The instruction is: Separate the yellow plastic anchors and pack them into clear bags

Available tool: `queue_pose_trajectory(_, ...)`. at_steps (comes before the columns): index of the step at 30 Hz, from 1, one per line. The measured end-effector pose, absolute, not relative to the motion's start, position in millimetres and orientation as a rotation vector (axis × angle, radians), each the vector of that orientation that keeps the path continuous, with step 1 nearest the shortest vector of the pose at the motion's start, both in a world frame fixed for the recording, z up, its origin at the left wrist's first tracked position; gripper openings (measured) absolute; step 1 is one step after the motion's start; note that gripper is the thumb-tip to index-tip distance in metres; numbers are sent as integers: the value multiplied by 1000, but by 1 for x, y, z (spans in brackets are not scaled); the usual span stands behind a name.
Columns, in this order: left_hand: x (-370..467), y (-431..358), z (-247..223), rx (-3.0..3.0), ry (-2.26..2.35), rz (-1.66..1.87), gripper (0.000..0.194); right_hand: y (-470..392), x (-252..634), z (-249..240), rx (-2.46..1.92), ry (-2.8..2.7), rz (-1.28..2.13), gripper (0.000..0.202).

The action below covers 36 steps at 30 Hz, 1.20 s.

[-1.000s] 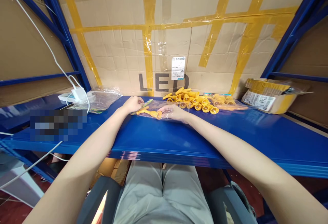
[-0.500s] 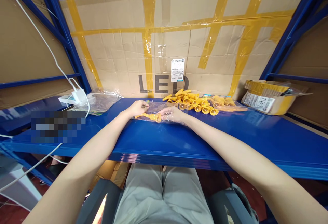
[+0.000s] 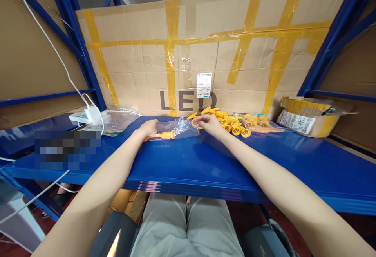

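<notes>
My left hand [image 3: 149, 127] rests on the blue shelf, its fingers closed on the left end of a clear plastic bag [image 3: 186, 128]. Inside the bag lies a yellow horn-shaped plastic piece [image 3: 168, 134], its wide end pointing right. Over the left edge of a pile of similar yellow pieces [image 3: 225, 119], my right hand [image 3: 210, 125] has its thumb and fingers pinched at one yellow piece [image 3: 196, 124]. Part of the pile is hidden behind that hand.
Right of the pile lies a clear bag of yellow pieces [image 3: 258, 120], then an open cardboard box [image 3: 305, 116]. A white power strip [image 3: 79, 118] with cables and another plastic bag [image 3: 123, 122] are at left. A large cardboard sheet [image 3: 132, 69] stands behind the shelf [image 3: 188, 171].
My right hand has left the bag and moved right to the pile, where it pinches a yellow piece. My left hand has shifted slightly left with the bag. The head view has tilted up.
</notes>
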<state>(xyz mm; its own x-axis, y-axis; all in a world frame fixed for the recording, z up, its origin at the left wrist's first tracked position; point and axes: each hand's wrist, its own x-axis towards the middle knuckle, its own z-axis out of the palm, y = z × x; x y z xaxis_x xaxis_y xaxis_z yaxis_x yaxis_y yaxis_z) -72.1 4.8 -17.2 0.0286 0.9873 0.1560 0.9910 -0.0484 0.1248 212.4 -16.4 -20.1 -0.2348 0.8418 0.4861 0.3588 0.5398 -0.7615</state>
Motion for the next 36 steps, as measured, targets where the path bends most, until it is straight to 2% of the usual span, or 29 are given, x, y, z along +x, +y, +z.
queue_pose_trajectory(5, -70, -3, -9, -2154, -2125, -526, 47, -8, 241, -16, -1250, -1860, -217, 31)
queue_pose_trajectory(8, -60, -8, -9, -2290, -2039, -637, 44, -10, 245, -19, -1367, -1971, -426, 40)
queue_pose_trajectory(15, -50, -14, -13, -2523, -2135, -340, 57, -11, 235, -31, -1581, -2274, -550, 52)
queue_pose_trajectory(27, -56, -11, -12, -2558, -2111, -350, 55, -11, 234, -32, -1590, -2245, -617, 54)
queue_pose_trajectory(36, -56, -8, -15, -2573, -2101, -370, 55, -9, 227, -26, -1443, -2240, -733, 52)
